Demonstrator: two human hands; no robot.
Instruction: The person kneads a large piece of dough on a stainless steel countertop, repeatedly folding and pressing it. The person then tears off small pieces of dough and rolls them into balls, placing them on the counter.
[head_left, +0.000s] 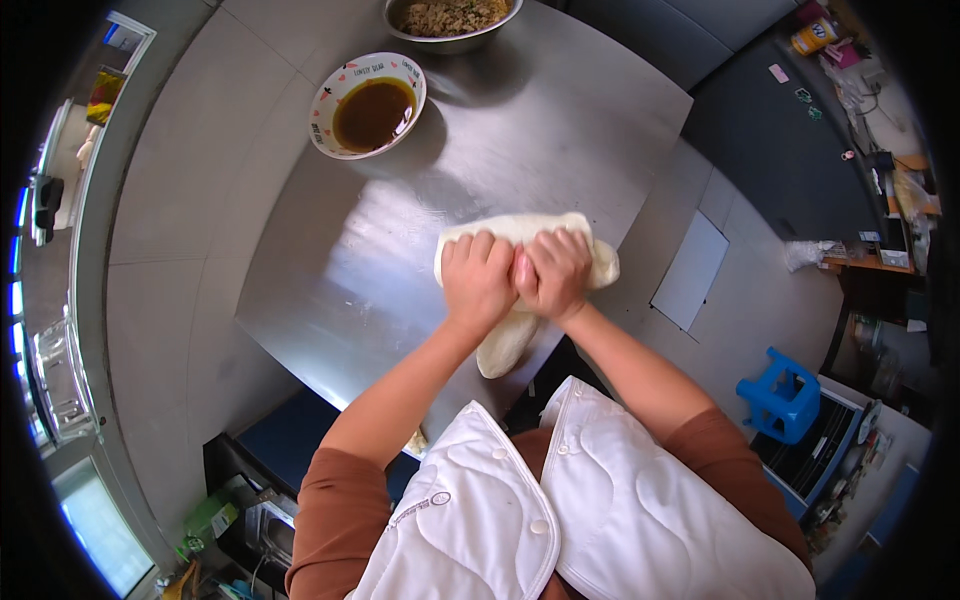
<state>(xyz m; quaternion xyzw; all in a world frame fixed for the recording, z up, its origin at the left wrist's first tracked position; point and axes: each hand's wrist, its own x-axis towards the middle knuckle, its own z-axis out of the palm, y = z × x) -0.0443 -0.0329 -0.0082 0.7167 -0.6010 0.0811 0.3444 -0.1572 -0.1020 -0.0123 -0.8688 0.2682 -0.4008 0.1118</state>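
A pale lump of dough (517, 225) lies on the stainless-steel table (315, 262) close to its near right edge. My left hand (478, 277) and my right hand (556, 270) sit side by side on it, fingers curled into the dough and thumbs touching. One rounded end bulges out past my right hand, and a thick tongue of dough extends toward me below my wrists. The dough directly beneath my palms is hidden.
A patterned bowl of dark, oily liquid (367, 146) stands at the table's far left. Behind it is a metal bowl (454, 46) of crumbly filling. A blue plastic stool (780, 397) is at the right, below a dark refrigerator (780, 142). A wall runs along the left.
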